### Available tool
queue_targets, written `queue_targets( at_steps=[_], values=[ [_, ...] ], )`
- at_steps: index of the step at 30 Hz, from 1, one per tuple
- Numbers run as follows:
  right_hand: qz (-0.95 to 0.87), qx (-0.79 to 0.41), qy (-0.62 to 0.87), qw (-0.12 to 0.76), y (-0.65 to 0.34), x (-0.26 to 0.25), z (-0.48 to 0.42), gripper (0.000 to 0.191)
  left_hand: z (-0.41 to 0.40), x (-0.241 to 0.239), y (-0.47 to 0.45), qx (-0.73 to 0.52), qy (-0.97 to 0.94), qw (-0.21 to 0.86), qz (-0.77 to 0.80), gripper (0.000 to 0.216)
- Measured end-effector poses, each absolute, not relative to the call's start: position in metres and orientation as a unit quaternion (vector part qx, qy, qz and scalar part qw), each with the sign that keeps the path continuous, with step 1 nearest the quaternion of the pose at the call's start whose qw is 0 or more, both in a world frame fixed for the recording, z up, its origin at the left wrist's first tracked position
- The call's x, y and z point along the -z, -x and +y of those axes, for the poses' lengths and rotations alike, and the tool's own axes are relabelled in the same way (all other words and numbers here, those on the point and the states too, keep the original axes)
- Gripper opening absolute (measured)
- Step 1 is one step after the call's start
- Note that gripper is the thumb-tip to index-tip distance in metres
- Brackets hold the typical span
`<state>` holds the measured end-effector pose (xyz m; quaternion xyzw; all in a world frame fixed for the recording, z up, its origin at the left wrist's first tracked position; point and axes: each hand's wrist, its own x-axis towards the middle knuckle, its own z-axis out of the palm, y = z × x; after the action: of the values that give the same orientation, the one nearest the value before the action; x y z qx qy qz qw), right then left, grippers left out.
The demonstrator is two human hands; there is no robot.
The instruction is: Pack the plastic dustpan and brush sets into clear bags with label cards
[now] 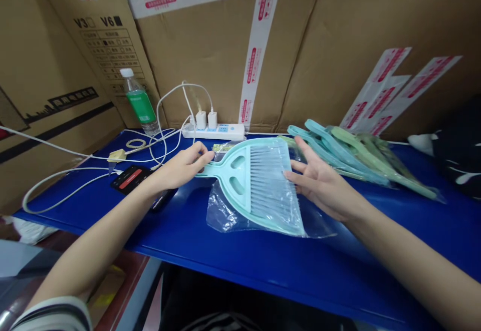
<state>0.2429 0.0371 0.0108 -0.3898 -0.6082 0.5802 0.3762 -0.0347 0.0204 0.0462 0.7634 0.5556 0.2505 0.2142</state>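
A light blue dustpan [227, 183] with a small brush [268, 181] nested in it lies inside a clear plastic bag [221, 211] over the blue table. My left hand [190, 163] is closed around the handle end at the left. At the opposite end, my right hand [319, 178] has its fingers spread, the thumb and fingertips touching the wide edge by the bristles. More bagged dustpan sets [338, 153], pale blue and green, are piled to the right, behind my right hand.
A white power strip [216, 130] with chargers and looping cables stands at the back. A water bottle [141, 103], a phone [131, 178] and a yellow-handled cutter [117, 156] are on the left. Cardboard [210, 45] walls the blue table [233, 258]; a dark bundle [458, 145] sits far right.
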Motion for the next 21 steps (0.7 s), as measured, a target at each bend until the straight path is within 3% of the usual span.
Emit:
queue_targets(
  at_steps=[6,12,14,18,21],
  values=[
    [-0.632,-0.610,0.346,0.330,-0.240,-0.010,0.032,0.113,0.029,-0.021,0.026,-0.371,-0.713,0.384,0.455,0.030],
    [-0.637,-0.575,0.346,0.379,-0.244,-0.009,0.033,0.107,0.032,-0.028,0.035,-0.384,-0.705,0.341,0.489,0.035],
    [-0.624,-0.565,0.364,0.399,-0.246,-0.010,0.036,0.109,0.032,-0.031,0.038,-0.383,-0.677,0.380,0.500,0.040],
    [-0.596,-0.564,0.390,0.417,-0.247,-0.011,0.039,0.114,0.029,-0.033,0.036,-0.340,-0.580,0.560,0.483,0.085],
    [-0.603,-0.557,0.388,0.419,-0.246,-0.011,0.040,0.112,0.027,-0.030,0.028,-0.371,-0.530,0.592,0.481,0.112]
  ],
)
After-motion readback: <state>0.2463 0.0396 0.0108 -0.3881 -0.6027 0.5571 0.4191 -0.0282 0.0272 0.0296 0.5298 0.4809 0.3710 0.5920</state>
